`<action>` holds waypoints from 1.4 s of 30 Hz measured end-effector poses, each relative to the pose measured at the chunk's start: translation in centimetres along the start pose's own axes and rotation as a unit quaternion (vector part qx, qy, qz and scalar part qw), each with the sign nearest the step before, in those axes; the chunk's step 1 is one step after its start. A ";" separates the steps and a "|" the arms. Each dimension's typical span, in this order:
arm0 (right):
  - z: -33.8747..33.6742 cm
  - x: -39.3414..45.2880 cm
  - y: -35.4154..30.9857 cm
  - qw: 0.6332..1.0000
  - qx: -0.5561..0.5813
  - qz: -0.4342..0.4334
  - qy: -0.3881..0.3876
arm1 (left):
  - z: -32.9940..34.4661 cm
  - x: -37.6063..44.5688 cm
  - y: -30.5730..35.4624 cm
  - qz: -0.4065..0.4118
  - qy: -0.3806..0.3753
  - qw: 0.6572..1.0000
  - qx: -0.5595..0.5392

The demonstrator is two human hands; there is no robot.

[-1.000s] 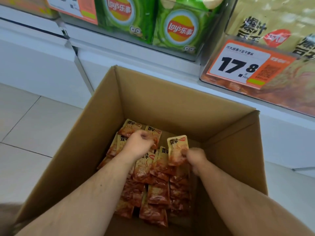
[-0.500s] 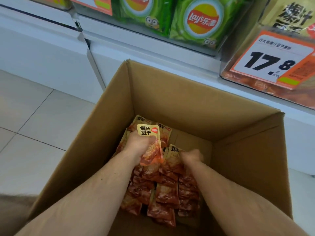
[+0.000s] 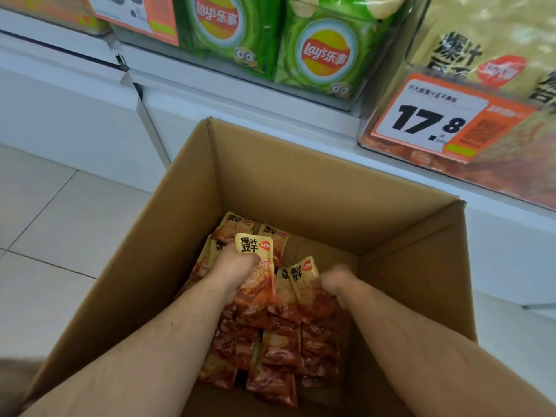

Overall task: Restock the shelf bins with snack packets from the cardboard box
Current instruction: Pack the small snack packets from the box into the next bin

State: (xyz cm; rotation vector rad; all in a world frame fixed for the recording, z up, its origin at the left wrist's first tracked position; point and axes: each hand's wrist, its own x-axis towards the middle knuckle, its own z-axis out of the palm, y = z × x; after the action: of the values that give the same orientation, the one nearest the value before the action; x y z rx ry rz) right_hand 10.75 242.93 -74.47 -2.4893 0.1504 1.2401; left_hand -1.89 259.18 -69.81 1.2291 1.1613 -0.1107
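Right-hand packet (image 3: 305, 275) newly raised, fingers hidden.

Inside the open brown cardboard box (image 3: 301, 188), the left hand (image 3: 234, 269) grips an upright yellow-and-red snack packet (image 3: 255, 266); the right hand (image 3: 337, 281) pinches another packet (image 3: 304, 273) just beside it, above stacked red packets (image 3: 270, 356).

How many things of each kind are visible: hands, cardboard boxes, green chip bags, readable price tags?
Hands: 2, left hand and right hand
Cardboard box: 1
Green chip bags: 2
Readable price tag: 1
Total: 6
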 end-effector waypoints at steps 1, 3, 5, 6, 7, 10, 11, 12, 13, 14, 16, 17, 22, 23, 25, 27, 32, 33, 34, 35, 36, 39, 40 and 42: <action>-1.3 -0.9 -0.1 0.999 -0.027 -0.024 0.023 | 0.1 -0.3 0.2 0.009 0.003 1.000 -0.013; -4.5 -3.4 -0.5 0.994 -0.057 -0.066 0.064 | 0.2 -1.0 1.0 0.024 0.002 0.998 -0.054; -7.8 -7.1 -1.2 0.991 -0.024 -0.115 0.064 | 0.6 -2.2 1.9 0.028 -0.018 0.995 -0.093; -9.4 -9.3 -1.4 0.989 0.012 -0.136 0.058 | 0.8 -2.9 2.4 0.028 -0.040 0.993 -0.107; -10.9 -11.5 -1.5 0.986 0.053 -0.149 0.045 | 1.2 -3.9 3.0 0.029 -0.066 0.991 -0.112; -14.2 -17.2 -1.1 0.973 0.159 -0.165 -0.012 | 2.9 -6.3 4.4 0.045 -0.145 0.980 -0.130; -14.9 -18.6 -0.9 0.968 0.178 -0.173 -0.025 | 3.4 -7.3 4.9 0.048 -0.161 0.976 -0.138; -15.3 -19.6 -0.6 0.964 0.195 -0.180 -0.032 | 4.1 -8.3 5.3 0.046 -0.181 0.971 -0.150; -15.5 -20.6 -0.4 0.959 0.212 -0.185 -0.035 | 4.8 -9.1 5.6 0.039 -0.202 0.966 -0.159; -15.5 -21.2 -0.2 0.954 0.229 -0.190 -0.035 | 5.3 -10.1 6.0 0.031 -0.226 0.959 -0.166; -15.3 -21.9 0.2 0.947 0.255 -0.194 -0.033 | 6.1 -12.1 6.9 0.028 -0.267 0.949 -0.164; -15.0 -22.1 0.2 0.946 0.258 -0.193 -0.028 | 6.4 -12.8 7.3 0.031 -0.281 0.945 -0.163; -14.6 -22.5 0.1 0.944 0.246 -0.218 0.027 | 6.9 -15.4 8.0 0.166 -0.295 0.933 -0.122; -14.7 -22.6 0.2 0.943 0.244 -0.222 0.035 | 6.9 -15.3 7.8 0.207 -0.290 0.929 -0.104; -14.9 -22.7 0.3 0.946 0.224 -0.228 0.052 | 7.2 -15.3 7.7 0.254 -0.278 0.923 -0.080; -15.2 -23.1 0.3 0.951 0.193 -0.232 0.068 | 7.4 -15.5 7.7 0.277 -0.256 0.922 -0.085; -17.5 -23.6 0.5 0.947 0.070 -0.270 0.158 | 7.8 -16.2 8.5 0.332 -0.209 0.920 -0.021; -18.2 -23.7 0.6 0.939 0.057 -0.291 0.174 | 7.8 -16.4 8.8 0.349 -0.200 0.916 0.008; -18.8 -23.9 0.6 0.930 0.053 -0.316 0.178 | 7.8 -16.7 9.1 0.369 -0.195 0.908 0.040; -19.4 -24.1 0.7 0.924 0.049 -0.339 0.172 | 7.9 -16.9 9.3 0.386 -0.194 0.899 0.067; -19.9 -24.3 0.7 0.920 0.037 -0.356 0.162 | 8.0 -17.2 9.5 0.400 -0.195 0.891 0.091; -21.1 -24.5 1.0 0.907 -0.052 -0.397 0.133 | 8.6 -18.2 10.2 0.428 -0.184 0.871 0.158; -21.4 -24.5 1.1 0.901 -0.081 -0.407 0.128 | 8.8 -18.3 10.3 0.435 -0.185 0.864 0.173; -21.7 -24.6 1.4 0.893 -0.107 -0.420 0.120 | 9.2 -18.8 10.5 0.445 -0.195 0.852 0.198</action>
State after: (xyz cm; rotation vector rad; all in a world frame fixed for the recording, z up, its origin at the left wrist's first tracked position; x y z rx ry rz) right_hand 11.73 232.33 -43.42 -2.4044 -0.9489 0.5948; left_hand 1.60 247.10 -50.12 1.9019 0.1335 0.1056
